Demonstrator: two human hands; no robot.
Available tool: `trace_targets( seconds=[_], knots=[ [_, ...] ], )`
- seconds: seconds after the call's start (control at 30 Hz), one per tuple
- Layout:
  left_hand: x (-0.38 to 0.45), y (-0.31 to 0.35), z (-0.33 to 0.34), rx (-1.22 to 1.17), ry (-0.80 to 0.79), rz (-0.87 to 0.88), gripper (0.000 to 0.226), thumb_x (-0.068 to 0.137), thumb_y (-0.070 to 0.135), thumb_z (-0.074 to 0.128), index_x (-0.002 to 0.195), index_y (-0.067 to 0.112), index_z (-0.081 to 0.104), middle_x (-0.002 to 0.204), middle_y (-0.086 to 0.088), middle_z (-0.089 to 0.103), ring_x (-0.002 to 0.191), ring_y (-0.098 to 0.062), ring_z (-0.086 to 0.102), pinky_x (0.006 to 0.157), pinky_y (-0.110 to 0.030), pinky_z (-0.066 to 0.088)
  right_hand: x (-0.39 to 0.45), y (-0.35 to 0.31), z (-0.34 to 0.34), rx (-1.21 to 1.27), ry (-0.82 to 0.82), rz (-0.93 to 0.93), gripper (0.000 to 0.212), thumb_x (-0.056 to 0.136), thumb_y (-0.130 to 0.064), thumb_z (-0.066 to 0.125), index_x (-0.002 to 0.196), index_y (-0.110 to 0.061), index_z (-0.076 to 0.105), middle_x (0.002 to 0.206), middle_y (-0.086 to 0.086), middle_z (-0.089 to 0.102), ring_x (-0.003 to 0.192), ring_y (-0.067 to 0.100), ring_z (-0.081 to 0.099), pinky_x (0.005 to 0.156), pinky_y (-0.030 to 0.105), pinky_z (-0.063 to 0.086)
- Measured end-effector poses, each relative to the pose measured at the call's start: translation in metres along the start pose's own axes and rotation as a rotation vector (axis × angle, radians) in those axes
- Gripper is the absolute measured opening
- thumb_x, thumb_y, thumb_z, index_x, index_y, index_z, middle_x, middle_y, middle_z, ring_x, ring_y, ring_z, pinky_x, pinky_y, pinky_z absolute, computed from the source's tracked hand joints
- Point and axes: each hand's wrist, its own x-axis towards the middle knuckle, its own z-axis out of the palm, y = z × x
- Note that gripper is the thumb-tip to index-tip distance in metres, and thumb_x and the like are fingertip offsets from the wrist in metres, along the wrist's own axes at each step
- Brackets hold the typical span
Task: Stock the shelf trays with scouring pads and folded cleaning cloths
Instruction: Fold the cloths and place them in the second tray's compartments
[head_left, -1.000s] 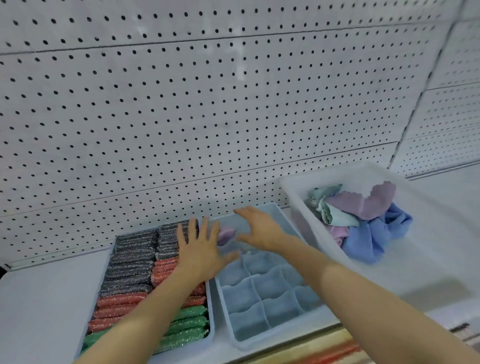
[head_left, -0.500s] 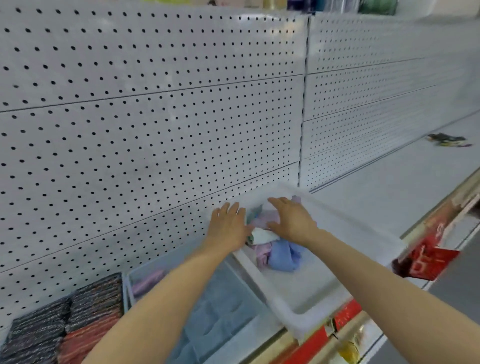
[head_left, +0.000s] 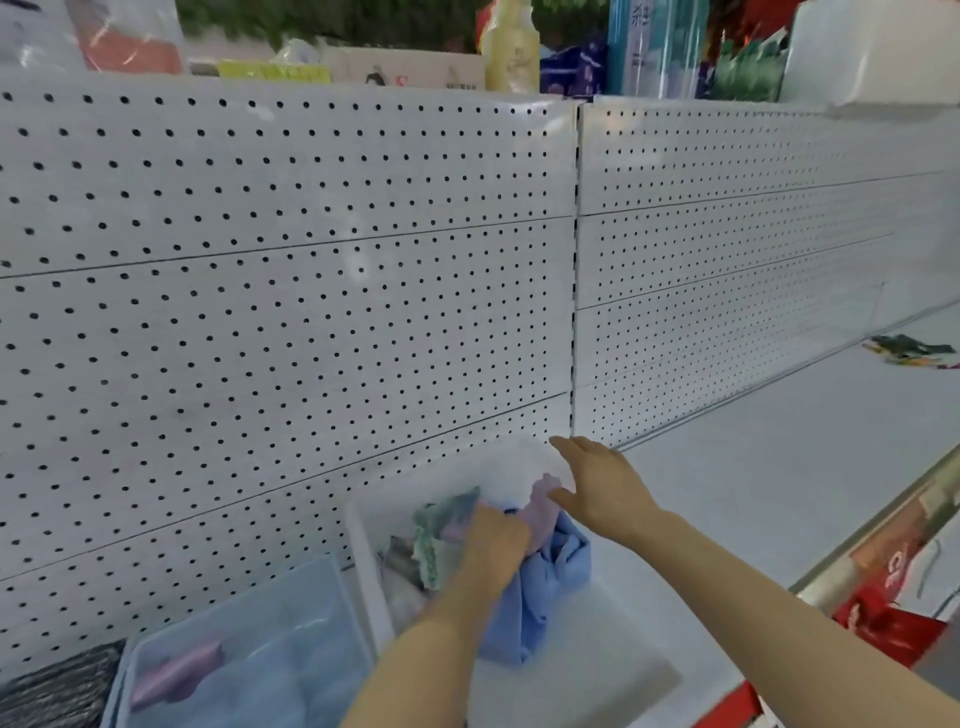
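A white bin stands on the shelf and holds a loose pile of cloths: a blue cloth, a purple cloth and a green-patterned cloth. My left hand is down in the pile, knuckles up, its fingers curled into the cloths beside the purple one. My right hand hovers over the bin's far corner with fingers straight, touching the purple cloth's edge at most. Left of the bin sits a pale blue divided tray with one folded purple cloth in a back compartment. Scouring pads show at the bottom left.
A white pegboard wall rises close behind the trays. Bare white shelf stretches right, with a dark packet lying far off. The shelf's front edge with red labels runs along the lower right. Blurred products stand on top.
My view swung right, from the divided tray to the cloth bin. Both hands left the tray; the left sank into the pile and the right moved to the bin's far corner.
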Motion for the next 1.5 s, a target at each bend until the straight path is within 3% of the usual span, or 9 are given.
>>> trace_targets(
  seconds=[0.1,0.3,0.5,0.7,0.83,0.97,1.07,1.23,1.5],
  knots=[
    [0.002,-0.006,-0.022,-0.227,0.116,-0.056,0.028,0.099,0.022,0.042,0.12,0.014,0.058,0.116,-0.007,0.064,0.111,-0.027,0.06,0.092,-0.034,0.043,0.003,0.007,0.004,0.027,-0.017,0.004,0.062,0.088,-0.033,0.059,0.144,-0.015,0.038,0.132,0.006,0.053,0.119,0.026,0.05,0.097,0.034,0.039],
    [-0.013,-0.046,-0.107,-0.858,0.089,-0.05,0.019,0.096,0.017,0.048,0.085,0.009,0.061,0.082,-0.009,0.058,0.075,-0.022,0.054,0.078,-0.042,0.052,0.008,-0.025,-0.009,0.488,-0.003,0.076,0.053,0.094,-0.042,0.054,0.14,-0.016,0.046,0.133,0.001,0.053,0.122,0.017,0.05,0.099,0.025,0.037],
    [-0.082,-0.108,-0.158,-1.246,0.013,0.046,0.023,0.098,0.023,0.056,0.108,0.005,0.067,0.096,-0.004,0.067,0.088,-0.017,0.061,0.079,-0.03,0.051,0.016,-0.09,-0.028,0.859,0.043,0.06,0.028,0.098,-0.039,0.049,0.115,-0.021,0.061,0.108,-0.009,0.062,0.102,0.011,0.057,0.086,0.024,0.04],
    [-0.139,-0.157,-0.178,-1.501,0.128,0.113,0.022,0.097,0.013,0.056,0.114,0.008,0.069,0.108,-0.006,0.071,0.097,-0.02,0.065,0.092,-0.035,0.052,0.013,-0.156,-0.018,1.164,0.181,0.154,0.043,0.103,-0.039,0.034,0.091,-0.015,0.067,0.086,0.0,0.07,0.083,0.018,0.064,0.077,0.036,0.05],
    [-0.166,-0.181,-0.184,-1.508,0.215,0.098,0.022,0.096,0.012,0.058,0.114,0.008,0.07,0.109,-0.008,0.071,0.097,-0.021,0.065,0.088,-0.033,0.053,0.004,-0.196,-0.017,1.272,0.193,0.077,0.048,0.104,-0.038,0.032,0.091,-0.008,0.067,0.08,0.004,0.069,0.075,0.017,0.062,0.073,0.035,0.048],
    [-0.186,-0.202,-0.189,-1.51,0.233,0.097,0.023,0.096,0.012,0.058,0.115,0.005,0.068,0.112,-0.01,0.07,0.099,-0.021,0.065,0.086,-0.032,0.051,0.001,-0.228,-0.026,1.261,0.145,-0.117,0.033,0.094,-0.035,0.056,0.11,-0.007,0.06,0.104,-0.004,0.059,0.086,-0.001,0.056,0.075,0.008,0.042],
    [-0.2,-0.208,-0.194,-1.53,0.238,0.138,0.019,0.096,0.01,0.056,0.11,0.006,0.068,0.103,-0.006,0.071,0.093,-0.018,0.066,0.084,-0.03,0.052,0.006,-0.245,-0.024,1.199,0.031,-0.15,0.054,0.074,-0.047,0.072,0.119,-0.023,0.053,0.121,-0.006,0.056,0.111,0.003,0.053,0.087,0.019,0.046],
    [-0.214,-0.218,-0.203,-1.445,0.342,0.085,0.02,0.091,0.013,0.065,0.107,0.003,0.071,0.1,-0.009,0.072,0.091,-0.021,0.066,0.091,-0.035,0.054,0.004,-0.269,-0.021,1.393,-0.024,-0.136,0.032,0.078,-0.012,0.078,0.106,-0.009,0.063,0.104,0.009,0.07,0.093,0.017,0.067,0.084,0.037,0.054],
    [-0.221,-0.228,-0.201,-1.387,0.51,-0.035,0.012,0.089,0.014,0.07,0.097,0.006,0.07,0.089,-0.005,0.073,0.082,-0.018,0.07,0.075,-0.03,0.059,0.003,-0.28,-0.007,1.529,-0.254,-0.086,0.04,0.078,-0.007,0.074,0.116,-0.005,0.063,0.11,0.011,0.07,0.095,0.023,0.068,0.083,0.039,0.057]
  ],
)
